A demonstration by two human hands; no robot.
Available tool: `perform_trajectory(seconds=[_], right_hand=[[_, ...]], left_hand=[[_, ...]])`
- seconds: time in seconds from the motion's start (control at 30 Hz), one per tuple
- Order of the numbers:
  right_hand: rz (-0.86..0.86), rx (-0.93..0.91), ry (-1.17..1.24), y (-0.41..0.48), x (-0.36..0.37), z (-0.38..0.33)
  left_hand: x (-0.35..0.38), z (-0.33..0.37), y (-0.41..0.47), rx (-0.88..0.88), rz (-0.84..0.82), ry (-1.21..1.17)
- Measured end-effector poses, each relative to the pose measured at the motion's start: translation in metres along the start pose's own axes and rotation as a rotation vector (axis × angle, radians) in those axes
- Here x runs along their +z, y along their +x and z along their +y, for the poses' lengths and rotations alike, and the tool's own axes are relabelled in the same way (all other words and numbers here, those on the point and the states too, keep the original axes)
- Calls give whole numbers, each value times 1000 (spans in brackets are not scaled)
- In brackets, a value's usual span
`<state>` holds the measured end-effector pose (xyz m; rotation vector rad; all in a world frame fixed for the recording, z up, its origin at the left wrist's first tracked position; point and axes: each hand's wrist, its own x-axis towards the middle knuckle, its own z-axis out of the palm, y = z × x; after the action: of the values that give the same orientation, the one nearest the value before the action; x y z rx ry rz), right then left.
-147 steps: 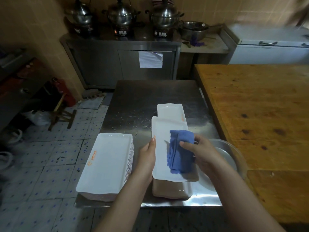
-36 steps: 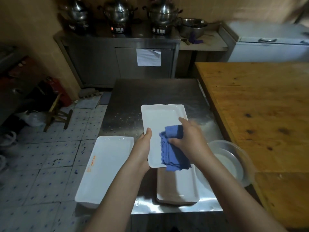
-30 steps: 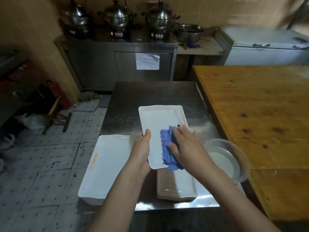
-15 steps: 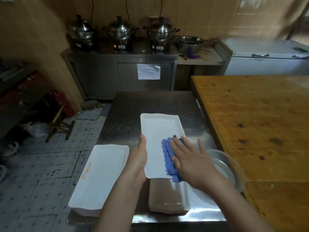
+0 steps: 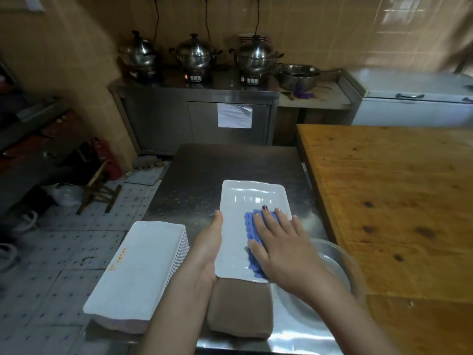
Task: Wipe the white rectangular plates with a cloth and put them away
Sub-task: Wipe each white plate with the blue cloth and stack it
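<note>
1. Two hands in frame, both on one white rectangular plate (image 5: pixel 245 198), which lies lengthwise over the middle of the stainless-steel table (image 5: pixel 230 165).
2. Left hand (image 5: pixel 210 244): grasping the plate's left long rim. Thumb lies on top along the edge; the other fingers go under the plate and are hidden.
3. Right hand (image 5: pixel 284 247): palm down, fingers straight and slightly spread, pressing a folded blue cloth (image 5: pixel 249 224) onto the right half of the plate's upper face. The fingers are not clenched round the cloth.
4. Cloth is mostly covered by the right palm. Only its left edge and far corner show.
5. Plate's near end overlaps a brown rectangular slab (image 5: pixel 240 308) at the table's near edge. Can't tell whether it rests on the slab or is held above it.
6. Stack of white rectangular plates (image 5: pixel 138 267), orange mark on the top one: left of the left forearm at the table's near-left corner, apart from the held plate.
7. Round clear shallow bowl (image 5: pixel 343 265): right of the right wrist, partly hidden by the arm, just beside the orange-brown wooden table (image 5: pixel 396 201).
8. Background: three lidded steel pots (image 5: pixel 195 51) on the far counter, white chest freezer (image 5: pixel 414 108) far right.
</note>
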<state>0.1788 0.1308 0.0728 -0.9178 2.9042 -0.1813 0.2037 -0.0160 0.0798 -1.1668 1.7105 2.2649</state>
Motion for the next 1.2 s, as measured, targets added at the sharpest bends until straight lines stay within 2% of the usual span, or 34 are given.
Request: perform_trajectory(seconds=[0.07,0.2,0.27,0.37,0.57,0.7,0.83,0.9,1.07,1.2], right_hand=[[-27,-70,-27,-1,-5,1],[-30,-212,12,16,-14,-12],[7,-213,51,29,-15,-17],[84,-117,69,57,-20,-10],[199,29,-135,78,-27,20],[205,163,-148,67,-28,42],[205,212,-74,55,-27,27],[168,175,24,48,-29,11],[111,-78,100,19,-27,-32],[68,-62,64,3,-22,-31]], left_hand=[[5,-3,-6,-38,-39,-32],[15,-4,-13,75,-27,29],[21,-3,-16,90,-49,-9],[31,0,-19,151,-6,-1],[34,2,-22,202,19,-17],[26,10,-19,234,45,0],[24,10,-21,234,36,-5],[26,10,-22,246,20,-22],[27,11,-23,244,-21,-164],[14,12,-19,203,46,-126]])
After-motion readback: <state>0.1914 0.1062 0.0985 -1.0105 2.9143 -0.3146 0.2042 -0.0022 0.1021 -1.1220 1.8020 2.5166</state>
